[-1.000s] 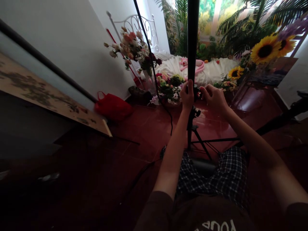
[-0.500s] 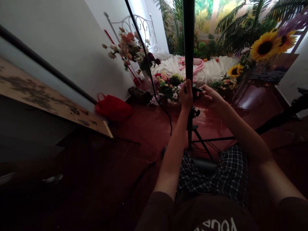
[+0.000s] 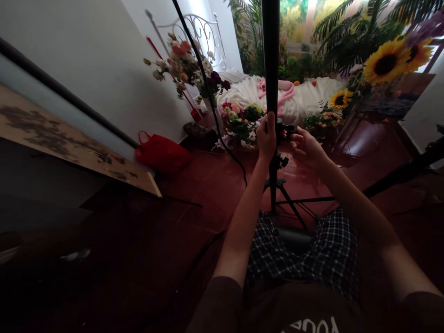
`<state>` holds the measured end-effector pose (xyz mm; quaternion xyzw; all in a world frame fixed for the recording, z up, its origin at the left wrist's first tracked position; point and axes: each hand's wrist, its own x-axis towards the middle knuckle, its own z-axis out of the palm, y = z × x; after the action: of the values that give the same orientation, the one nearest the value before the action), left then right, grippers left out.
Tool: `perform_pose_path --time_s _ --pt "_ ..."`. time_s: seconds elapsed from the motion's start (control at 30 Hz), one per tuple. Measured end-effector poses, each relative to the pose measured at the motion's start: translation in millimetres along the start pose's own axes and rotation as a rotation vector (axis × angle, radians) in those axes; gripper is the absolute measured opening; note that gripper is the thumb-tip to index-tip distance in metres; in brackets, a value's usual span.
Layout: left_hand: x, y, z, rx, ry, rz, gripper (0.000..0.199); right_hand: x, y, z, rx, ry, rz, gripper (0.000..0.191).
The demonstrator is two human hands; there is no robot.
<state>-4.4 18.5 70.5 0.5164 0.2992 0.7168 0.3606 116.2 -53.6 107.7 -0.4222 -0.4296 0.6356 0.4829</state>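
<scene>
Left hand (image 3: pixel 267 138) grasps black tripod-stand pole (image 3: pixel 271 60), upright on red tiled floor (image 3: pixel 204 185) — right hand (image 3: pixel 307 147) at clamp knob (image 3: pixel 288 128) beside pole, fingers curled — cannot tell whether pinching it.

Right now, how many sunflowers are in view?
3: a large sunflower at the upper right, a second sunflower partly behind it, and a smaller sunflower lower left of both. Others may be hidden.

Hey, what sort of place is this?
It looks like an indoor photo studio or decorated set, though I can't be certain. What suggests it: a tall black stand on splayed legs and, beyond it, large sunflowers and rumpled white cloth arranged like a display.
</scene>
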Motion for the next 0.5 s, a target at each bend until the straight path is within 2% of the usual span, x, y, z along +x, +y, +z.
perform_pose_path --time_s 0.13,0.23,0.3,0.4,0.5 --pt "-21 -16 -11.0 0.043 -0.059 -0.073 0.057 -10 30 -13 -0.114 0.093 0.086 0.045" --pt "-42 -34 -19.1 0.094 -0.057 -0.121 0.057 -11 52 -18 -0.121 0.091 0.259 0.052" --pt "-50 -44 -22.0 0.110 -0.028 -0.129 0.056 -11 61 -18 -0.066 0.047 0.402 0.057" --pt "-55 -51 -23.9 0.108 -0.010 -0.131 0.058 -11 66 -16 0.091 -0.086 0.575 0.062" --pt "-56 -53 -25.5 0.090 -0.020 -0.143 0.063 -15 66 -11 0.407 -0.188 0.562 0.054"
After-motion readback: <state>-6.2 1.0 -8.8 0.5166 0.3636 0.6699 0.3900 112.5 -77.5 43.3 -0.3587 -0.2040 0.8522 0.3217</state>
